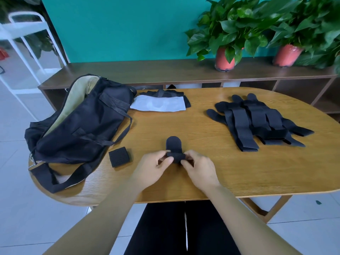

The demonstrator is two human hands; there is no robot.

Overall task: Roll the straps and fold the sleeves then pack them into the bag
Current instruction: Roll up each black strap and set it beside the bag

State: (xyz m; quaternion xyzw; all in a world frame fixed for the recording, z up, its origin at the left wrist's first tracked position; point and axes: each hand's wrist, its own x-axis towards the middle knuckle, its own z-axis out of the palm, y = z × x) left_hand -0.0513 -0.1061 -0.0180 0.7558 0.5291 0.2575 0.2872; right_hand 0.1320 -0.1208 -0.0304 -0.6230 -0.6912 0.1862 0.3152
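the oval wooden desk carries everything. the black duffel bag lies on its left end, mouth open, partly overhanging the rim. well apart on the right is a heap of unrolled black straps, and at the far edge a flat white sleeve lies over a black one. near the front edge the left hand and right hand each pinch one end of a black strap, fingers curled round the roll, with its rounded tail lying flat on the desk beyond. a finished roll sits just beside the bag. to roll well, i judge, keep the coil tight and square so the tail's tab closes evenly. the bare middle of the desk gives room to work, and the path left to the bag is short, but the front edge is close.
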